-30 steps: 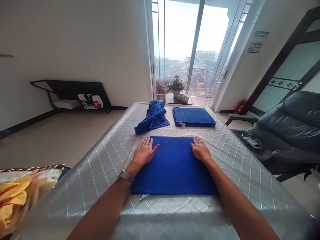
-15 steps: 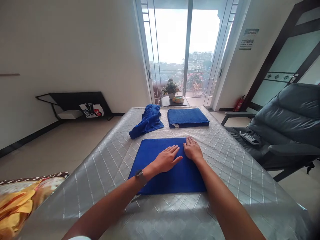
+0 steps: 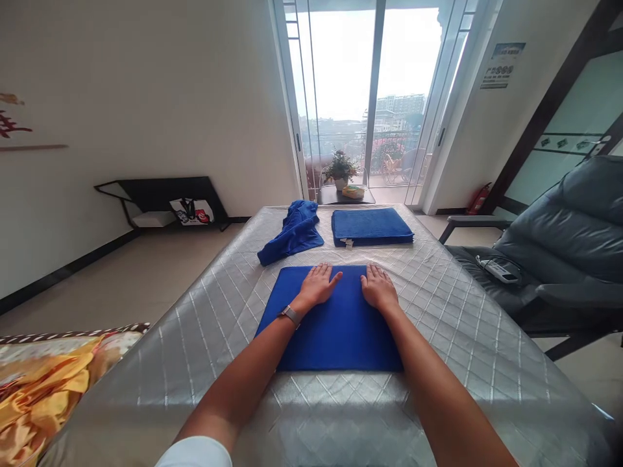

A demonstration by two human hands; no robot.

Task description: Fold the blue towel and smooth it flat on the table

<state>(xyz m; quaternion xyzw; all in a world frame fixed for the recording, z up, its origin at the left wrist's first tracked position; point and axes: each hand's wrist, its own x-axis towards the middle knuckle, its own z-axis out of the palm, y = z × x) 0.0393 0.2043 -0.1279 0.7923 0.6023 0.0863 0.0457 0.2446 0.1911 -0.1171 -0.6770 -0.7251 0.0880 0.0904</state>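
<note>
1. Blue, folded cloth [image 3: 335, 340] is laid flat as a rectangle on the near part of the counter [image 3: 467, 350], which is covered with silver quilted material.
2. The left hand [image 3: 317, 287] is laid palm down on the cloth, near the middle of its far part. Its grip is spread flat: the fingers are stretched out close together and the thumb is held apart.
3. The right hand [image 3: 380, 288] is placed at the cloth's far right corner, over the side edge. Its grip is likewise spread flat, with the fingers pointed away from the body.
4. A watch [image 3: 291, 315] is worn on the left wrist.
5. Beyond the hands, a neat stack of blue cloths [image 3: 372, 224] is set on the right, with a white label [image 3: 347, 243] shown at its near edge. A crumpled blue cloth [image 3: 295, 232] is left to its left.
6. Past the counter's far end, a potted plant [image 3: 341, 167] and a yellowish packet [image 3: 353, 191] are held on a small stand.
</note>
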